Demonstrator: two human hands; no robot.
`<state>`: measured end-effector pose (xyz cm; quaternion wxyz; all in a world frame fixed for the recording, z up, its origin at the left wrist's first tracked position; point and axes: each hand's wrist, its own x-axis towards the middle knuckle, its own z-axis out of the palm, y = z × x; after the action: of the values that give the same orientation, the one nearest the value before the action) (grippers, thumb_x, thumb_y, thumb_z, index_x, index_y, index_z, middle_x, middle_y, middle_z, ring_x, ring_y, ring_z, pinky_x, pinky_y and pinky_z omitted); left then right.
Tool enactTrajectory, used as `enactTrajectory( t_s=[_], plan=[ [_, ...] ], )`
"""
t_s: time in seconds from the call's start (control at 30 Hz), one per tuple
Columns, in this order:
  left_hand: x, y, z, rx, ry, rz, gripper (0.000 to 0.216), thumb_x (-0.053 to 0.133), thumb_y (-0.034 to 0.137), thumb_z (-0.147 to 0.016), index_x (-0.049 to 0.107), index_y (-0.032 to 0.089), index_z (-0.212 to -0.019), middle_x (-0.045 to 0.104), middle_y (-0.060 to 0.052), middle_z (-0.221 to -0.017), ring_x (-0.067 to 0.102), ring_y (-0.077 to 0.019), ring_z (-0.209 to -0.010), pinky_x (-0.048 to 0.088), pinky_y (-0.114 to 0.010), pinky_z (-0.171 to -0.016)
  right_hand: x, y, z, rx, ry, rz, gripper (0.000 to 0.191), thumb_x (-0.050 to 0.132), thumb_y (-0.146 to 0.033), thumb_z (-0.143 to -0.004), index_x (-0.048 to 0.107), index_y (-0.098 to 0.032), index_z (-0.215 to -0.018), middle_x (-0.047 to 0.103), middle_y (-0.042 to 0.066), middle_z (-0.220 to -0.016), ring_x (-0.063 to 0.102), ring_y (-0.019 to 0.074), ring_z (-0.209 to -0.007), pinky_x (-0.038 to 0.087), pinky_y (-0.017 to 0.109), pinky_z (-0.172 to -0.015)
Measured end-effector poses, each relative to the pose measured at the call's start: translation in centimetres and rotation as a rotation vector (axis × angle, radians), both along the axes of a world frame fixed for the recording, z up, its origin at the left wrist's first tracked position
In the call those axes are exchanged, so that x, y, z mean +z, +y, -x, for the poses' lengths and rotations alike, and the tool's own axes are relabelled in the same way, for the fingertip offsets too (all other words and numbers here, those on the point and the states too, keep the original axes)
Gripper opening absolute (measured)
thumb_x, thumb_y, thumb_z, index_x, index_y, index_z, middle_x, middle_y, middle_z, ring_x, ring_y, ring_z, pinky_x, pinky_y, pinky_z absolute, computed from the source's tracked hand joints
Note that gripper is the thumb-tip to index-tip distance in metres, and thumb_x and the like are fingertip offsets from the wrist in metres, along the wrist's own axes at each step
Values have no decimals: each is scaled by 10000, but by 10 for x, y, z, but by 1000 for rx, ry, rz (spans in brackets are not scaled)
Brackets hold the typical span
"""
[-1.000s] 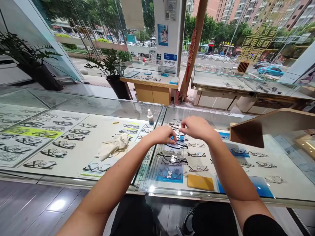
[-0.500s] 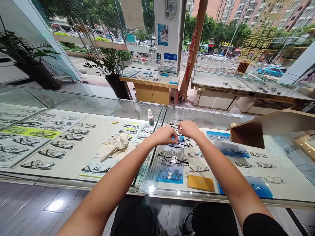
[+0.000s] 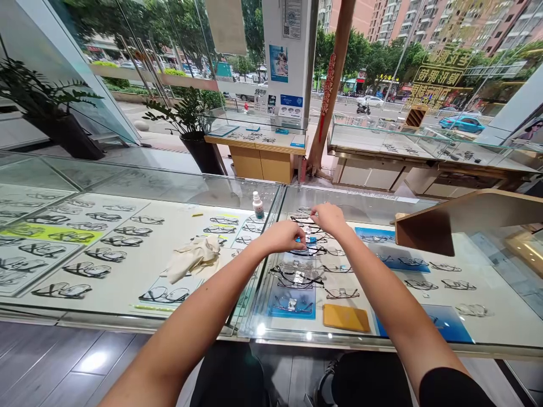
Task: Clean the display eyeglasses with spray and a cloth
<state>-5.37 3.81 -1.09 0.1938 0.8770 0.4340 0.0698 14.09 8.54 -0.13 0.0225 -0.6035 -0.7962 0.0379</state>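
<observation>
left hand (image 3: 285,236): fingers curled downward, at the near dark glasses (image 3: 314,250); cannot tell whether it grips anything
right hand (image 3: 330,219): fingers bent, a little farther out, tips beside the far glasses (image 3: 300,220); grip cannot be told
near dark glasses: right of the counter seam, partly behind the left fingers
cloth (image 3: 195,257): crumpled on the counter (image 3: 127,317), left of the left forearm
bottle (image 3: 258,207): upright, beyond the left wrist
yellow case (image 3: 346,317): flat, between the forearms, near the front edge
</observation>
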Motion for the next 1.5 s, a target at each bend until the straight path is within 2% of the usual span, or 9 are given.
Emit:
enactTrajectory(
  t_s=[0.23,0.47,0.67,0.83,1.03,1.2,1.3,1.4,1.5],
  plan=[
    [2,-2,-1,15,7,16,138,764,377,-832,851,269,-828,665,5,-702,536,-152,-631,272,-285,-583,-14,10,-3,-19,30,-14,246,603,-339,-1021,818,-282,-1126,817,87,-1098,739,253,-1056,511,301,-861],
    [1,-1,0,3,-44,48,155,766,384,-810,852,255,-806,619,8,-644,487,-148,-590,265,-293,-590,-18,10,0,-20,67,-30,246,583,-343,-1037,799,-277,-1134,817,75,-1100,728,235,-1065,495,291,-863],
    [16,-3,10,-92,-201,245,210,777,412,-787,866,226,-827,539,25,-596,402,-128,-560,256,-286,-564,-9,12,-10,-57,109,-63,296,516,-376,-1066,764,-291,-1205,814,58,-1125,718,230,-1068,498,298,-860],
    [28,-3,15,-73,-368,322,304,812,494,-789,858,196,-827,377,59,-518,273,-110,-533,193,-292,-549,-8,18,-24,-119,123,-56,342,498,-351,-1075,765,-300,-1282,796,70,-1248,712,233,-1134,512,300,-887],
    [27,2,17,47,-642,370,374,840,517,-763,817,145,-791,597,1,-619,402,-101,-569,277,-262,-556,-19,23,-20,-143,136,-35,313,563,-324,-1048,802,-298,-1248,803,81,-1263,720,246,-1164,509,304,-941],
    [27,4,17,134,-738,365,397,879,524,-713,797,139,-762,555,15,-592,379,-95,-581,256,-256,-555,-18,22,-14,-125,210,-35,306,583,-290,-1022,819,-276,-1218,812,103,-1222,728,246,-1130,504,289,-910],
    [23,8,16,254,-903,322,414,902,537,-683,792,149,-775,484,43,-565,327,-88,-575,223,-259,-556,-7,18,-10,-90,302,-45,333,542,-301,-1027,815,-239,-1207,821,106,-1107,729,241,-1031,502,290,-841],
    [17,14,16,426,-1163,295,437,900,566,-670,783,167,-806,454,63,-567,286,-82,-558,215,-261,-547,12,9,-5,-13,409,-52,394,479,-404,-1056,790,-229,-1223,806,69,-1031,702,205,-928,492,270,-775],
    [15,15,15,527,-1370,218,432,913,550,-660,794,178,-845,555,40,-647,363,-90,-594,301,-256,-574,34,-6,2,189,717,3,409,547,-520,-1011,787,-215,-1140,769,37,-996,641,167,-830,469,254,-718]
  ],
)
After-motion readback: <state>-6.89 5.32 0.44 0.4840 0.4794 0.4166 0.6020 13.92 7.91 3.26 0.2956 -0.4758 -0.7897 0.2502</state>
